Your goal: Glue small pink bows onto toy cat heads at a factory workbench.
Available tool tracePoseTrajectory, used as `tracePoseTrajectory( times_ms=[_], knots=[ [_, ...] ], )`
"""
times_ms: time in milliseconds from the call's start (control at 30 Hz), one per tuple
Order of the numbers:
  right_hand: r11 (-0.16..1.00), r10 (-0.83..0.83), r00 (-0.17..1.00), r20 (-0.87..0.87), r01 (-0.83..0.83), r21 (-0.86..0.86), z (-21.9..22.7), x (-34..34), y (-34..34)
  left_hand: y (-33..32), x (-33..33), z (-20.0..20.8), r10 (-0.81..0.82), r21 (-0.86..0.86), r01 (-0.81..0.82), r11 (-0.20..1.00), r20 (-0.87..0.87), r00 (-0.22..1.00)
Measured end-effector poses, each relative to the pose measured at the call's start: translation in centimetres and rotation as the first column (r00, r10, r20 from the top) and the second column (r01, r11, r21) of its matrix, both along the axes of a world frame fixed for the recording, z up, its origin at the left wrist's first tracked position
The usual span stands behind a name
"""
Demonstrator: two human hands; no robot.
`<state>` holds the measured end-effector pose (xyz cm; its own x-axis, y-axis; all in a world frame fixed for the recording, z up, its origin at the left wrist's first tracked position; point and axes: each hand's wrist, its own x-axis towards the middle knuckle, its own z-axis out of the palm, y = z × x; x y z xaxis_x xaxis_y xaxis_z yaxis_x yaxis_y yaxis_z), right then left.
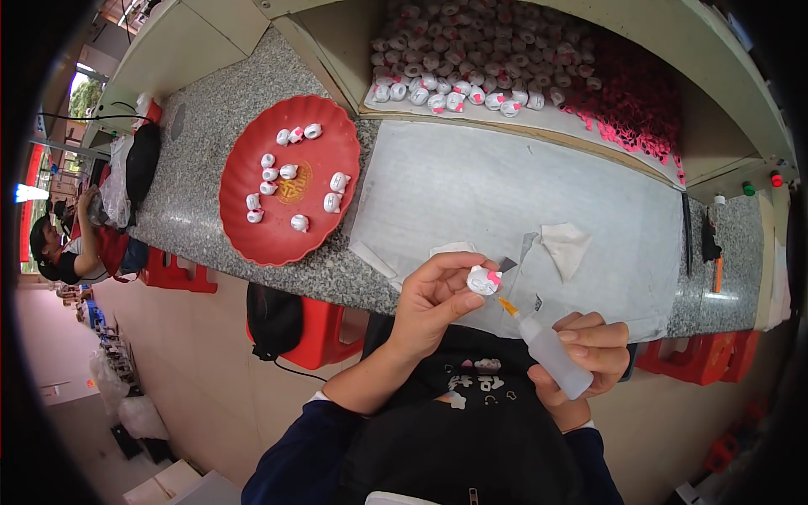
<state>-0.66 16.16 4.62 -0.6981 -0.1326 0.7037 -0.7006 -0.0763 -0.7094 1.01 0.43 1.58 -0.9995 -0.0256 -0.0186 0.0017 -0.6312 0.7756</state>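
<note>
Black apron [450, 450] nearest. Left hand [427, 307] pinching white piece [483, 281]; right hand [596, 347] clasping bottle [551, 358], orange tip [508, 307] just beside piece.

Red stools [315, 338] stand on pale floor [210, 370] beside a speckled counter [198, 164], a bright window [84, 93] at left.

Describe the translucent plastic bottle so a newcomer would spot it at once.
Start from the large whitish sheet on the speckled grey worktop. At its near edge, the right fingers hold a tilted, translucent plastic squeeze bottle. Unlike the small, rounded white-and-pink piece in the left fingers, it is long and ends in a tapered orange nozzle.
</note>
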Motion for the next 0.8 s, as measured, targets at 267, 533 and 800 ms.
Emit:
tracePoseTrajectory(
  times_ms=[267, 533, 800],
  knots=[
    [1.0, -0.016, 1.0, 0.003, 0.016, 0.016, 0.03, -0.07, -0.18, -0.05, -0.03, 0.05, 0.006, -0.013, -0.006, 1.0, -0.007, 1.0],
    [0.998, -0.037, 0.999, 0.021, 0.035, 0.059, 0.14, 0.11, -0.07, -0.14, -0.06, -0.05, 0.048, -0.009, -0.049, 0.999, -0.026, 0.998],
    [0.999, -0.027, 0.999, 0.035, 0.026, 0.034, 0.13, 0.19, -0.3, -0.03, 0.08, 0.01, 0.04, -0.023, -0.04, 0.999, -0.012, 0.999]
  ],
)
